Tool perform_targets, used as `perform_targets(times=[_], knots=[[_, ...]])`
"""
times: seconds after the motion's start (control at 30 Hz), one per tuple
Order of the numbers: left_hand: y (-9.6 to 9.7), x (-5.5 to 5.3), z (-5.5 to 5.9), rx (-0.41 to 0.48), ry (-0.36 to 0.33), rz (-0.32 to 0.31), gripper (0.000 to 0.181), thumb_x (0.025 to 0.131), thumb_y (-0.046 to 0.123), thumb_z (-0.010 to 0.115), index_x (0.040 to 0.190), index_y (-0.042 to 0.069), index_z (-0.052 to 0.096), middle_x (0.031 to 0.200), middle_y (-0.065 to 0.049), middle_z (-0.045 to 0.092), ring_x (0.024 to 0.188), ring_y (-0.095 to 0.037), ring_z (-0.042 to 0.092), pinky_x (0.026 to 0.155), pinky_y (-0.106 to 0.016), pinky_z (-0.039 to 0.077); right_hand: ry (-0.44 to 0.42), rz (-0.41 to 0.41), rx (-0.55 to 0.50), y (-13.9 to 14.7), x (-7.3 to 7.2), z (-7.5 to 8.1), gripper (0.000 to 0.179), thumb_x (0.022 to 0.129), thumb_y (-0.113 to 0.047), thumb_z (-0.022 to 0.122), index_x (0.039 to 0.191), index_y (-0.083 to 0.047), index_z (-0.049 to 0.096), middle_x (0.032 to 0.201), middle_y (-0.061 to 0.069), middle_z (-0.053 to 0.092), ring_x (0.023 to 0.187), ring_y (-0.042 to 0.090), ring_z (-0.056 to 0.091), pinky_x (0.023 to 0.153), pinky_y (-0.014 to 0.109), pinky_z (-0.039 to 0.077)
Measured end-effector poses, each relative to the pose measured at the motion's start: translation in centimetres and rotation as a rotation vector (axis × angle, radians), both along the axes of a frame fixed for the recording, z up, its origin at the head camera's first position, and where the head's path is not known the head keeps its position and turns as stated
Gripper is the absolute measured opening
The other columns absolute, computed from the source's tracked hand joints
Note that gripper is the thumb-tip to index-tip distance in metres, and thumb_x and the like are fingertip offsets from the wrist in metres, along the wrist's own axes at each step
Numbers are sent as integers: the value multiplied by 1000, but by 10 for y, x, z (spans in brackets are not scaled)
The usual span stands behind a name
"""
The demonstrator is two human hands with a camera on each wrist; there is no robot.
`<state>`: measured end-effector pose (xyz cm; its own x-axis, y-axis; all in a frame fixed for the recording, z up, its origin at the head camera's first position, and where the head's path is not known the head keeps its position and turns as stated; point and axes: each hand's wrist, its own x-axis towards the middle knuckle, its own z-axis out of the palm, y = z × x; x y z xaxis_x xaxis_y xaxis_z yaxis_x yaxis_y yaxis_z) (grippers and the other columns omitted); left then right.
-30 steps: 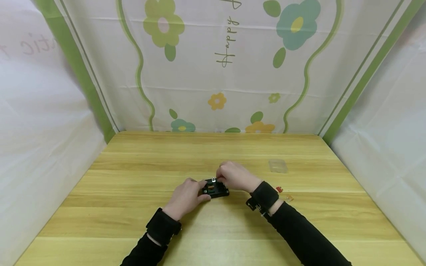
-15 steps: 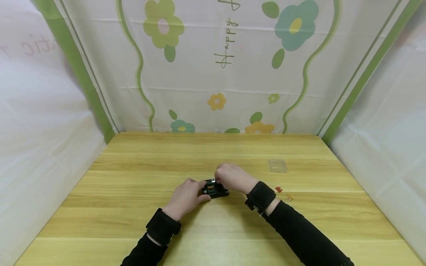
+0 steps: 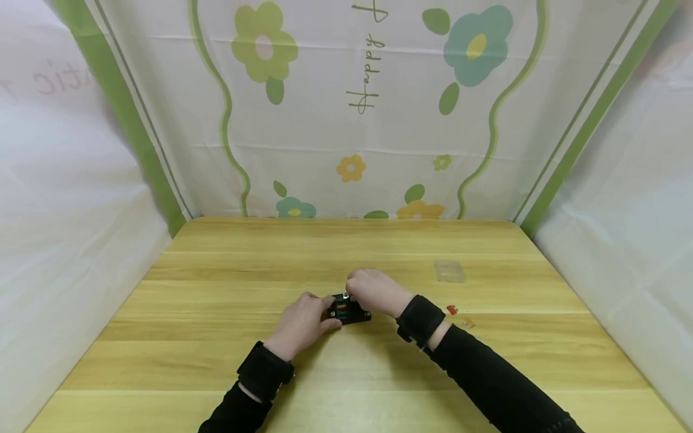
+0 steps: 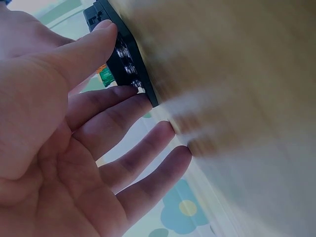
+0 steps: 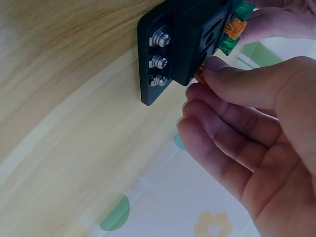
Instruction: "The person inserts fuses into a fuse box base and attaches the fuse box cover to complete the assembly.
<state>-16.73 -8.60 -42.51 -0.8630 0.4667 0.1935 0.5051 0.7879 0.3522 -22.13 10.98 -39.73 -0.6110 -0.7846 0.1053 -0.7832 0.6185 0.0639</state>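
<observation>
A black fuse block (image 3: 354,311) with metal screw terminals lies on the wooden table, mid-view in the head view. My left hand (image 3: 304,322) grips its left end between thumb and fingers; the ring and little fingers extend free in the left wrist view. Green and orange blade fuses (image 5: 235,28) stand in a row on the block in the right wrist view. My right hand (image 3: 379,291) pinches an orange blade fuse (image 5: 199,76) between thumb and index finger, right at the row's end. The fingertips cover most of that fuse, so how deep it sits is hidden.
Right of my right hand, a red blade fuse (image 3: 452,310) and an orange-yellow one (image 3: 468,323) lie loose on the table (image 3: 243,264). A clear plastic cover (image 3: 449,271) lies behind them. Printed fabric walls stand at the back and both sides.
My right hand has shifted slightly left and nearer along the fuse block. The left hand keeps its grip, and the whole head view has tilted slightly.
</observation>
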Motion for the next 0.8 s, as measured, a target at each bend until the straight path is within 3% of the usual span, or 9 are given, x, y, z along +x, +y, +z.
perform_targets(times=[0.37,0.8], knots=[[2,-1,-2,11,26,-3,37,85,30,79,113,8,72,91,-11,67,90,-31,62,66,-42,50,-22,-20,6,0,0,1,26,90,0,68,69,-14,62,71,-2,53,57,8,39,50,22,33],[1,-1,-2,-15,13,0,39,86,32,77,115,7,70,93,-14,66,89,-31,62,64,-42,50,-11,5,43,-4,-2,5,25,89,0,70,69,-14,64,72,0,56,57,9,45,54,22,39]])
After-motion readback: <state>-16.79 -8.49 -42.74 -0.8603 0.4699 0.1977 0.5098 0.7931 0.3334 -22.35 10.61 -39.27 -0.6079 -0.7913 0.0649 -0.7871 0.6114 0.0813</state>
